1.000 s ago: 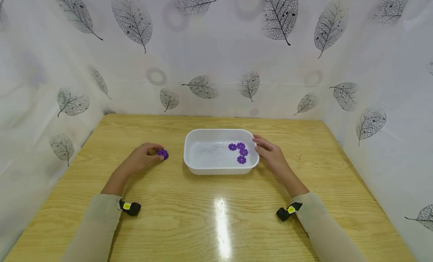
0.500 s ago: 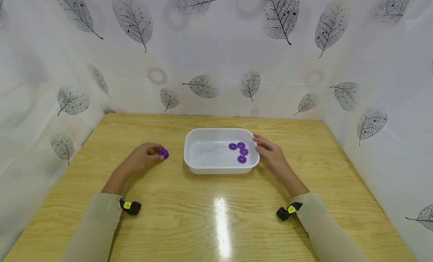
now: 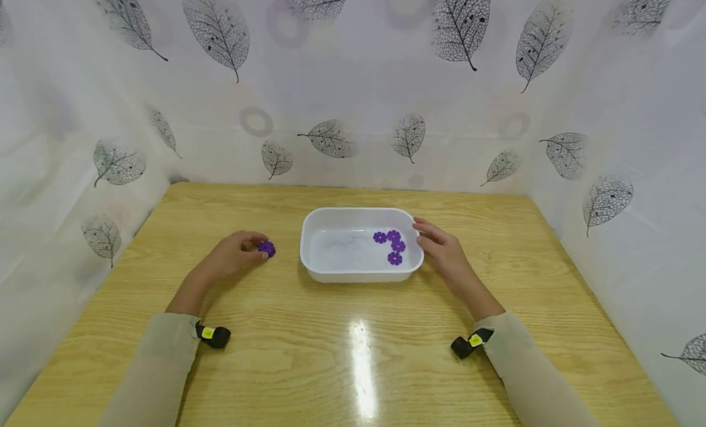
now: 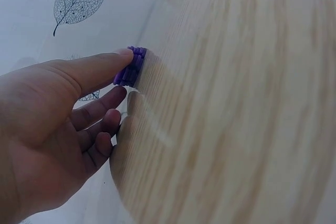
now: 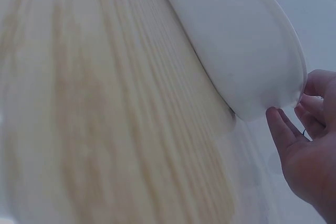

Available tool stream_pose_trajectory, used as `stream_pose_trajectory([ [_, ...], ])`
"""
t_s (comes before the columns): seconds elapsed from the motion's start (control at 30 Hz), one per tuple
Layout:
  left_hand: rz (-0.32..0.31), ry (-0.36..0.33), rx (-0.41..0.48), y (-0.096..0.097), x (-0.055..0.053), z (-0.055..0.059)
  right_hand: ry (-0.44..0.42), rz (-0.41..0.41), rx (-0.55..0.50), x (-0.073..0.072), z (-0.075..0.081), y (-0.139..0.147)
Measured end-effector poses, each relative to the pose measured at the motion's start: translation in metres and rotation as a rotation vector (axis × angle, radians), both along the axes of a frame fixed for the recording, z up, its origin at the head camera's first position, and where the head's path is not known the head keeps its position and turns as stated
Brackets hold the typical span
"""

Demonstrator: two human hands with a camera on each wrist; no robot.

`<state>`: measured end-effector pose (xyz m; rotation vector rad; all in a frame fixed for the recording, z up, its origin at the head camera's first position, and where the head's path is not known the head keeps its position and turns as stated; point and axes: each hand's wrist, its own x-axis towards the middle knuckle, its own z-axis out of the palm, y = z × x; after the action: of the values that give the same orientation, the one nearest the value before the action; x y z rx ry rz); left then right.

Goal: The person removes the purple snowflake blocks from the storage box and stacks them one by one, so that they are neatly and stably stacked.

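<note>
My left hand (image 3: 234, 253) pinches a small stack of purple flower-shaped plastic discs (image 3: 267, 249) between thumb and fingers, left of the white tray. From the left wrist view, the purple discs (image 4: 131, 67) appear layered, on edge at the tabletop; the other fingers are loosely bent. My right hand (image 3: 448, 253) touches the right end of the white tray (image 3: 361, 277) with its fingertips. In the right wrist view, its thumb rests against the outer wall of the tray (image 5: 241, 40), with the fingers near the rim. Several purple flower-shaped discs (image 3: 394, 258) lie inside the tray's right part.
A wooden table (image 3: 292, 347) bears the tray and both arms. A pale curtain with leaf prints (image 3: 342, 78) hangs behind the table and along both sides. Black straps with small cameras (image 3: 220, 337) sit on both wrists.
The view has tilted very slightly. Both hands, the discs and the tray keep their positions.
</note>
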<state>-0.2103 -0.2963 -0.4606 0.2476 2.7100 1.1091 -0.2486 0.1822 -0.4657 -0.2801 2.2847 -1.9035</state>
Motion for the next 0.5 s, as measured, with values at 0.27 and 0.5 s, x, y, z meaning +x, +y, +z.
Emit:
stream_pose_trajectory([
  [0.27,-0.008,0.013,-0.001,0.0003,-0.0002,-0.0003,0.005,-0.004,0.007,-0.0003,0.0006,-0.0004],
  [0.5,-0.003,-0.002,0.006,-0.0016,-0.0006,-0.0012,0.002,-0.004,0.017,-0.0003,0.0012,0.0001],
])
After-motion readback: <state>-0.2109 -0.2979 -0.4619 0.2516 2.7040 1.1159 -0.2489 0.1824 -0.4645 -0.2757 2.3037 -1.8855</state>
